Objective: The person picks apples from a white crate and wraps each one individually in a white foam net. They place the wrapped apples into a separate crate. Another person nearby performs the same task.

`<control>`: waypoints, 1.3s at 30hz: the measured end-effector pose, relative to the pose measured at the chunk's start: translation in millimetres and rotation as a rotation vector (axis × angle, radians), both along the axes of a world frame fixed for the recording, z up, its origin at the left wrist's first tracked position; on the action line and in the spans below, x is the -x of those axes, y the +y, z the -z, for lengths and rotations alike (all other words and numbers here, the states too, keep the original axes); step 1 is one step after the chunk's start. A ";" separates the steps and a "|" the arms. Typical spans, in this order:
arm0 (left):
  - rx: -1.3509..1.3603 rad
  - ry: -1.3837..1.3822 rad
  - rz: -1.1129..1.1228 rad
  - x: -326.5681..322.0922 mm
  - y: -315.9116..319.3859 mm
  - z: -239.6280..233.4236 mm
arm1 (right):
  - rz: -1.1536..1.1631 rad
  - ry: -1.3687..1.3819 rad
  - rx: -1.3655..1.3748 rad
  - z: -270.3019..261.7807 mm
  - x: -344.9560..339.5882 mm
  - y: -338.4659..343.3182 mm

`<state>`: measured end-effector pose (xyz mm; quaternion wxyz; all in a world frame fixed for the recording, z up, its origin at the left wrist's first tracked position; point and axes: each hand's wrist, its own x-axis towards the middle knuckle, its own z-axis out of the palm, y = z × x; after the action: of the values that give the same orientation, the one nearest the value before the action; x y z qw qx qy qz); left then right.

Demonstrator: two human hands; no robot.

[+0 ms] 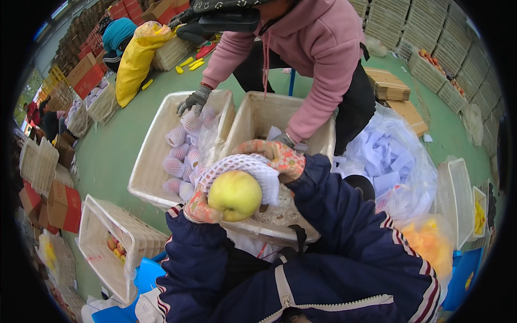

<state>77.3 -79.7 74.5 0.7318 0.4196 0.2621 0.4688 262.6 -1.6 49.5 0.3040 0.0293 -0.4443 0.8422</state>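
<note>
A yellow-green apple [235,195] rests in my left hand [202,208], which wears a floral glove and grips it from the left and below. White foam netting [238,163] lies over the apple's upper side and hangs down at its right. My right hand [278,155], gloved in the same pattern, holds the netting's far edge; some of its fingers are hidden behind the mesh. Beneath my hands stands a white plastic crate [327,133] with a plastic liner. The crate beside it [145,161] holds several fruits in foam nets [179,153].
Opposite me a person in a pink hoodie [299,44] reaches a grey-gloved hand [196,101] over the netted fruit. A plastic bag of white foam nets [383,153] lies to the right. At lower left, a tilted crate [109,250] contains red apples [116,247].
</note>
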 end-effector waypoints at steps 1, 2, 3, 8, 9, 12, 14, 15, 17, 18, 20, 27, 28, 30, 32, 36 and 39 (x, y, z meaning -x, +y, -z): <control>-0.083 -0.042 0.080 -3.8 3.0 -6.6 | 0.064 -0.011 -0.021 -0.2 -3.6 7.4; -0.187 0.022 0.040 -8.3 6.8 -11.4 | 0.259 -0.377 -0.272 -2.3 -5.3 20.8; -0.211 0.264 -0.036 -16.7 8.9 -11.9 | 0.477 -0.725 -0.531 -5.3 -6.5 31.8; -0.208 0.282 -0.389 -41.6 22.4 3.8 | 1.427 -0.942 -1.211 -20.9 -5.5 36.0; -0.199 0.173 -0.467 -39.8 24.9 5.4 | 1.475 -0.863 -1.121 -24.5 -4.5 26.6; -0.274 0.190 -0.532 -30.6 31.3 4.1 | 1.614 -0.633 -1.122 -29.3 11.6 -10.5; -0.301 0.066 -0.561 -28.2 31.5 4.1 | 1.554 -0.592 -1.186 -29.3 26.3 -34.4; -0.302 -0.092 -0.555 -27.5 29.5 5.5 | 1.503 -0.589 -1.200 -28.9 33.8 -43.6; -0.252 -0.214 -0.607 -27.1 23.4 12.0 | 1.388 -0.537 -1.049 -28.5 43.0 -57.8; -0.269 -0.242 -0.615 -25.8 20.4 16.3 | 1.281 -0.522 -0.937 -28.6 44.4 -60.8; -0.295 -0.185 -0.643 -20.0 15.5 23.6 | 1.166 -0.466 -0.800 -28.2 44.4 -58.1; 0.079 -0.809 -0.313 -51.7 28.4 7.5 | 0.881 -0.143 0.460 -5.6 52.1 -2.2; -0.306 -0.358 -0.525 -58.1 19.9 5.1 | 0.835 -0.066 0.439 -3.2 43.2 0.9; -0.500 0.307 -0.575 -57.1 13.6 -0.3 | 0.660 -0.015 0.497 -1.0 26.9 2.8; -0.225 -0.066 -0.298 -48.0 12.5 0.5 | 0.504 0.021 0.510 -3.7 9.7 0.6; -0.035 -0.062 -0.379 -39.9 23.1 22.7 | 0.810 -0.210 0.058 -7.8 10.4 -6.6; -0.210 0.214 -0.604 -47.5 27.8 40.1 | 0.936 -0.335 0.045 -1.8 27.4 -13.4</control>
<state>124.8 -51.9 34.4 0.4808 0.4429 0.4001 0.6424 235.2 -15.1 51.3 0.5747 -0.3157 -0.4340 0.6179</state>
